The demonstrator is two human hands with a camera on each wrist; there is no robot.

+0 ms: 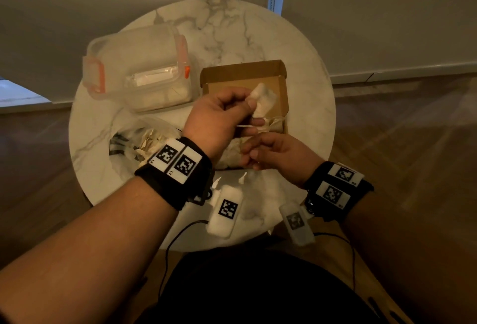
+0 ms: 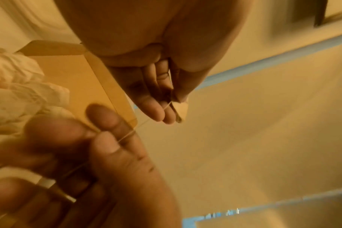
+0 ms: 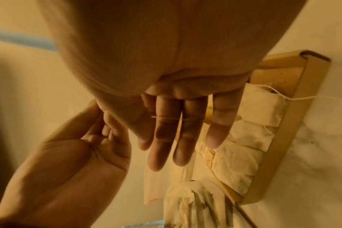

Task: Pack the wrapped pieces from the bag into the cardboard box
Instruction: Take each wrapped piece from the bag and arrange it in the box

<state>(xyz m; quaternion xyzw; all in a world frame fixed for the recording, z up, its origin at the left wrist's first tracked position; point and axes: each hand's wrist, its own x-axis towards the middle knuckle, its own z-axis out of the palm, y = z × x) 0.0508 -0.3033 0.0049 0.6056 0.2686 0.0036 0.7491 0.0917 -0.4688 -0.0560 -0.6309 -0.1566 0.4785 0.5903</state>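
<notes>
1. The left hand [image 1: 219, 117] was raised over the cardboard box [image 1: 282, 91], fingers curled, and it pinched one wrapped piece [image 1: 263, 100] btw thumb and fingertips. This piece was a white, soft packet, held above the box interior and not lying in it.
2. The right hand [image 1: 273, 153] was just below and beside the left one, over the near edge of the box. In the left wrist view its fingertips [image 2: 100, 135] pinched a thin string [image 2: 146, 121], which ran tight across to the left hand.
3. In the right wrist view the same string [image 3: 166, 118] crossed the right hand's fingers [image 3: 162, 138], which looked rather straight there. So the grip was only at thumb and one fingertip; the other fingers were relaxed.
4. The cardboard box stood open on the round marble table [image 1: 304, 47], to the right of centre. Inside it, several wrapped pieces [image 3: 250, 134] lay in a row along one wall, w/ a loose string hanging over the rim.
5. The bag [image 1: 136, 143] lay on the table at the left, near the left wrist. It was crumpled, clear plastic w/ some paper-like packets still in it. How many, I cannot tell.
6. A clear plastic container [image 1: 139, 65] w/ orange clips stood closed behind the bag, just left of the box.
7. Both wrists had black bands w/ square black-and-white markers, and two small white marker blocks [image 1: 225, 210] hung near the front edge of the table.
</notes>
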